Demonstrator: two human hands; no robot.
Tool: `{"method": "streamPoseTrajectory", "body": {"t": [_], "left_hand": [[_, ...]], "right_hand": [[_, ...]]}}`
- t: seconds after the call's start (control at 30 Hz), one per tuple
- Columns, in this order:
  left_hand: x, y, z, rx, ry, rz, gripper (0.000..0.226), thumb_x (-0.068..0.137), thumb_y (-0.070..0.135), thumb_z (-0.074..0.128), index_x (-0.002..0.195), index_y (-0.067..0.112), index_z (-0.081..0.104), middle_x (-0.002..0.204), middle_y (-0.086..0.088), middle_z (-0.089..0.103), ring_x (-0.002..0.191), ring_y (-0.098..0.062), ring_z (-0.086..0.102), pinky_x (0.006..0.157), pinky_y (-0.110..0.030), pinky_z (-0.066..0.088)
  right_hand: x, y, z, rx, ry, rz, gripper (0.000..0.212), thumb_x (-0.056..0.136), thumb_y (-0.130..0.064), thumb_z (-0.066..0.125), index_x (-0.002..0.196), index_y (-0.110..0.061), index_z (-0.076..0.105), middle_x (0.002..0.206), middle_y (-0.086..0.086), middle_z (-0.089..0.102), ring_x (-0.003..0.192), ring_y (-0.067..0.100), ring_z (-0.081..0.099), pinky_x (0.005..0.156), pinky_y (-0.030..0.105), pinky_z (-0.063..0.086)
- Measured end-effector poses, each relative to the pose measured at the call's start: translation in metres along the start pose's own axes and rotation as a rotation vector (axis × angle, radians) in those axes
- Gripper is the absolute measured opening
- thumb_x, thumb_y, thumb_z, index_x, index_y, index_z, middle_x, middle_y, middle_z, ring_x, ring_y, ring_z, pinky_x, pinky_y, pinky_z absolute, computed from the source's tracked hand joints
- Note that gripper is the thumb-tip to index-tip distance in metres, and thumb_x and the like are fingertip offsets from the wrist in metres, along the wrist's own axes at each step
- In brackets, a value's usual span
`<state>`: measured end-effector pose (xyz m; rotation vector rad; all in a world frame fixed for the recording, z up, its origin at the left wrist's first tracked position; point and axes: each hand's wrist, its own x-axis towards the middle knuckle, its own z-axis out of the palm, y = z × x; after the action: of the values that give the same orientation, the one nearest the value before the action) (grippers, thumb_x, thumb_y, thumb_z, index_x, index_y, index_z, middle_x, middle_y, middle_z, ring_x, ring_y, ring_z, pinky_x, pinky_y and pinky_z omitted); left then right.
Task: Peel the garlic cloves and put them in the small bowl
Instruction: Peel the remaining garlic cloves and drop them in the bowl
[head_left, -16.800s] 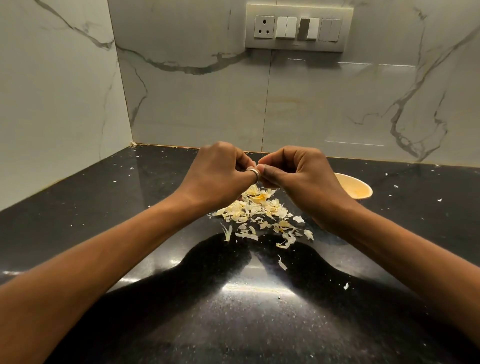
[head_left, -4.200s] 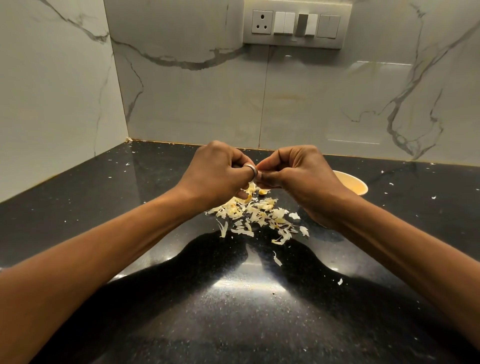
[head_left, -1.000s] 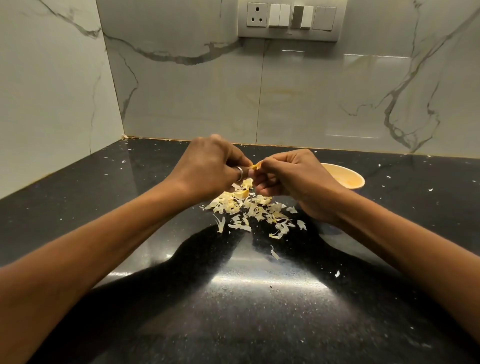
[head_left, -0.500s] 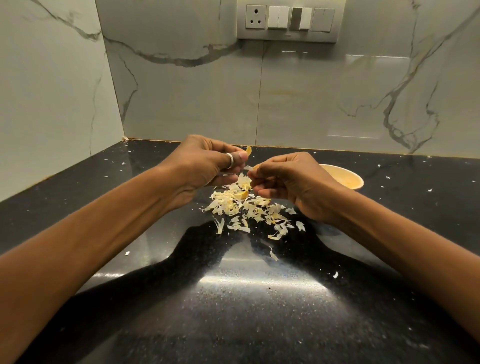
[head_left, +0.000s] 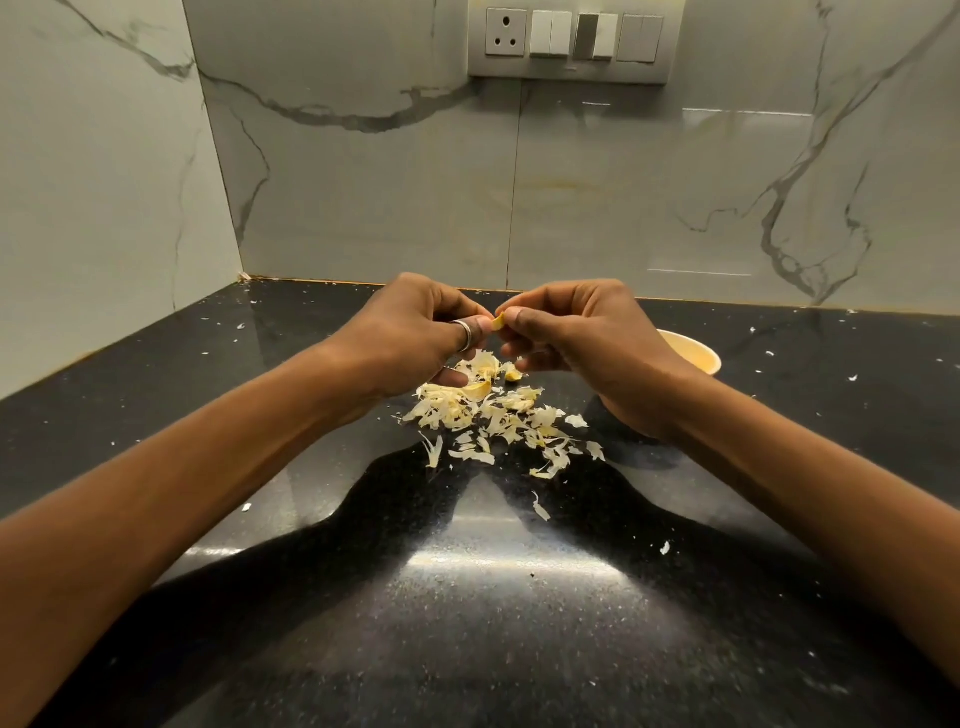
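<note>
The left hand and the right hand are held together above the bench, fingers curled, fingertips meeting. A small yellow garlic clove is pinched between them, the thumb and forefinger of each hand closed on it; most of it is hidden by the fingertips. A silver ring is worn on the left hand.

At 6 o'clock from the hands, directly below them, a pile of garlic peel is spread on the black bench. A few yellower pieces are seen at its far edge; whether they are cloves cannot be told. Single flakes are scattered further out, toward 5 and 6 o'clock.

At 3 o'clock from the hands the small bowl is set on the bench, partly hidden behind the right hand; its contents cannot be made out.

At 12 o'clock, high on the marble wall, a switch panel with a socket is mounted.
</note>
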<state>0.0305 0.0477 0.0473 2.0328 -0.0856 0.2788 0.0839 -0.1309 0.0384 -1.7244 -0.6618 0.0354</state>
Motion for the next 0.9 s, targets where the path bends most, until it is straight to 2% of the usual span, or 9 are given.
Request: {"method": "streamPoseTrajectory", "body": {"t": [0.2,0.37,0.47,0.57,0.73,0.8,0.9], "left_hand": [[0.001,0.001,-0.003,-0.1,-0.053,-0.069,0.016,0.096,0.02,0.065,0.101,0.008,0.073,0.088,-0.008,0.065,0.078,-0.009,0.062,0.062,-0.023,0.059],[0.002,0.004,-0.007,-0.291,-0.057,-0.187,0.011,0.092,0.016,0.068,0.096,0.008,0.074,0.084,-0.006,0.068,0.073,-0.009,0.065,0.057,-0.024,0.058],[0.003,0.005,-0.005,-0.273,-0.031,-0.183,0.009,0.09,0.017,0.071,0.094,0.01,0.074,0.085,-0.005,0.069,0.073,-0.009,0.065,0.056,-0.024,0.059],[0.005,0.003,-0.006,-0.282,-0.018,-0.183,0.01,0.089,0.017,0.072,0.096,0.01,0.075,0.089,-0.005,0.07,0.074,-0.009,0.065,0.059,-0.025,0.06],[0.003,0.002,-0.013,-0.457,-0.185,-0.237,0.014,0.093,0.017,0.066,0.102,0.009,0.075,0.083,-0.002,0.068,0.074,-0.008,0.064,0.065,-0.025,0.059],[0.003,0.003,-0.012,-0.424,-0.158,-0.231,0.012,0.093,0.017,0.068,0.099,0.01,0.075,0.085,-0.002,0.07,0.075,-0.009,0.065,0.066,-0.026,0.061],[0.003,0.003,-0.008,-0.251,-0.002,-0.143,0.014,0.085,0.02,0.076,0.097,0.012,0.075,0.099,-0.003,0.071,0.089,-0.012,0.066,0.065,-0.027,0.061]], "right_hand": [[0.002,-0.001,-0.005,0.083,-0.072,0.005,0.018,0.098,-0.003,0.058,0.11,0.005,0.069,0.099,0.021,0.074,0.08,0.021,0.072,0.077,0.028,0.061],[0.001,0.001,-0.003,0.065,-0.072,-0.037,0.018,0.091,-0.003,0.068,0.108,0.001,0.071,0.096,0.015,0.074,0.078,0.013,0.069,0.07,0.022,0.056],[0.001,0.004,-0.002,0.034,-0.04,-0.057,0.014,0.091,-0.008,0.069,0.104,-0.004,0.072,0.091,0.008,0.074,0.078,0.009,0.068,0.065,0.019,0.055],[0.0,0.004,-0.002,0.029,-0.036,-0.08,0.014,0.09,-0.011,0.07,0.103,-0.007,0.073,0.095,0.009,0.074,0.083,0.011,0.069,0.068,0.022,0.056],[0.001,0.003,-0.004,0.089,-0.071,-0.088,0.02,0.092,-0.011,0.068,0.111,-0.01,0.074,0.104,0.005,0.076,0.093,0.011,0.069,0.072,0.025,0.056],[0.0,0.003,-0.004,0.07,-0.078,-0.095,0.019,0.093,-0.011,0.067,0.11,-0.011,0.074,0.101,0.001,0.076,0.091,0.007,0.067,0.07,0.023,0.055],[-0.001,0.002,-0.002,-0.033,-0.054,-0.137,0.015,0.094,-0.012,0.067,0.107,-0.014,0.073,0.096,-0.002,0.074,0.086,0.004,0.067,0.067,0.022,0.056]]}}
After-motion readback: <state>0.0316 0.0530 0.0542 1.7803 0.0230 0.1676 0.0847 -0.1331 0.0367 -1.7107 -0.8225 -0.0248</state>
